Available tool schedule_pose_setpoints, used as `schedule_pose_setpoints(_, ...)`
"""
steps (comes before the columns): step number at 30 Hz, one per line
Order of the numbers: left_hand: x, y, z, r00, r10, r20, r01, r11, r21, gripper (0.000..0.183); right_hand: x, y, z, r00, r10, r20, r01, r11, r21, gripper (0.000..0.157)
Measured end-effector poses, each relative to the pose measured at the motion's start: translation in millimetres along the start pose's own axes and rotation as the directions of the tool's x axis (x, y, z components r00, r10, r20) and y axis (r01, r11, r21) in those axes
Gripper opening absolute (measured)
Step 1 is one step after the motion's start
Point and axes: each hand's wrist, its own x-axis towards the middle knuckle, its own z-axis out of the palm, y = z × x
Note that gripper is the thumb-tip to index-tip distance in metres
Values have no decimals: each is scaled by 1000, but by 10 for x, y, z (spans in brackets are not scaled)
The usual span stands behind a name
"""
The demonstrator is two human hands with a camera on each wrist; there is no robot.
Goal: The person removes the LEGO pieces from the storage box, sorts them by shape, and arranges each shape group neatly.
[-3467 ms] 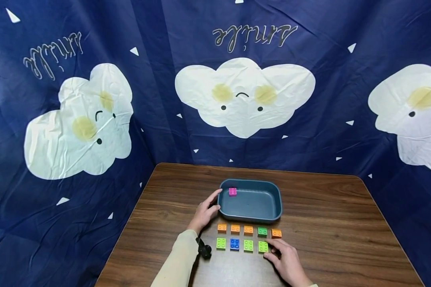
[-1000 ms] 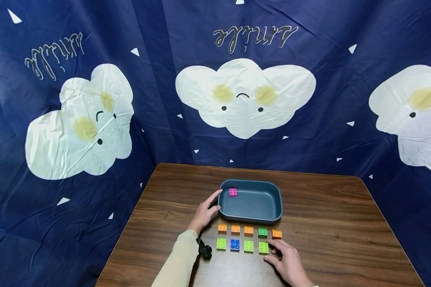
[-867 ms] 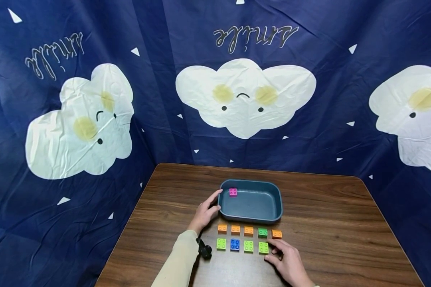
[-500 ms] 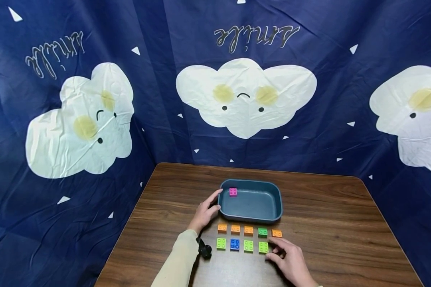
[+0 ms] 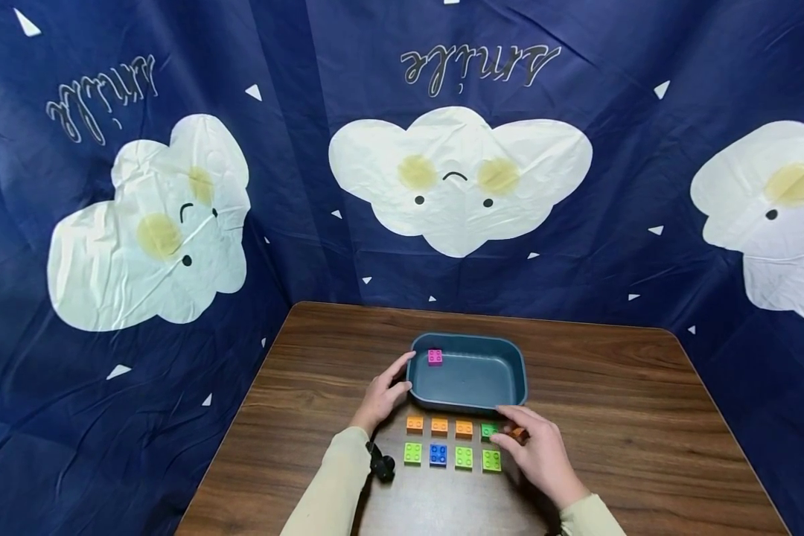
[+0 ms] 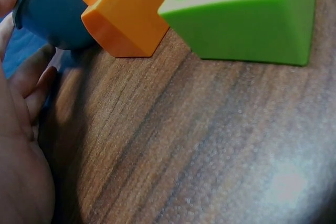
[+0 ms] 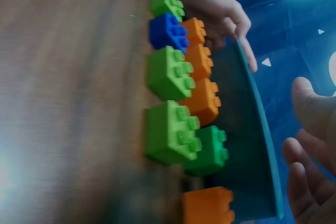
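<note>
My left hand (image 5: 378, 398) rests its fairly straight fingers and thumb against the left rim of the blue-grey tray (image 5: 476, 385). A pink toy brick (image 5: 435, 358) lies inside, near the tray's left end. My right hand (image 5: 539, 452) reaches over the orange brick (image 7: 206, 207) at the right end of the back row and partly hides it in the head view. Its thumb and fingers stand apart, nothing between them in the right wrist view. Beside that brick sits a dark green brick (image 7: 208, 151); in front, a lime brick (image 5: 491, 460).
Left of those, along the tray's front, orange bricks (image 5: 438, 426) fill the back row. A blue brick (image 5: 438, 455) stands between lime bricks (image 5: 412, 454) in the front row. Brown wood tabletop (image 5: 616, 402) surrounds everything. Blue cloud-printed cloth (image 5: 281, 223) hangs behind.
My right hand has moved forward from beside the right-hand lime brick to over the end orange brick, toward the tray. The left hand, tray and other bricks have stayed put.
</note>
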Motion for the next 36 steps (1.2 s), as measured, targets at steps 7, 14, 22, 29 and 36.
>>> schedule_pose_setpoints(7, 7, -18, -6, 1000, -5, -2, 5, 1000, 6, 64, 382, -14, 94, 995, 5, 103, -3, 1000, -26, 45)
schedule_pose_setpoints(14, 7, -12, -2, 1000, -11, -11, 11, 1000, 6, 64, 756, -84, 286, 972, 21, 235, -14, 999, -35, 47)
schedule_pose_setpoints(22, 0, 12, 4, 1000, -6, -4, 6, 1000, 0, 64, 1111, -134, 484, 949, 44, 312, -28, 998, -55, 46)
schedule_pose_setpoints(29, 3, 5, 14, 1000, -12, -7, 11, 1000, -9, 64, 1297, -55, 651, 922, 88, 378, -59, 994, -87, 44)
schedule_pose_setpoints(36, -6, 1, 6, 1000, -8, -3, 8, 1000, 9, 64, 1401, 44, 820, 888, 123, 444, -60, 986, -154, 46)
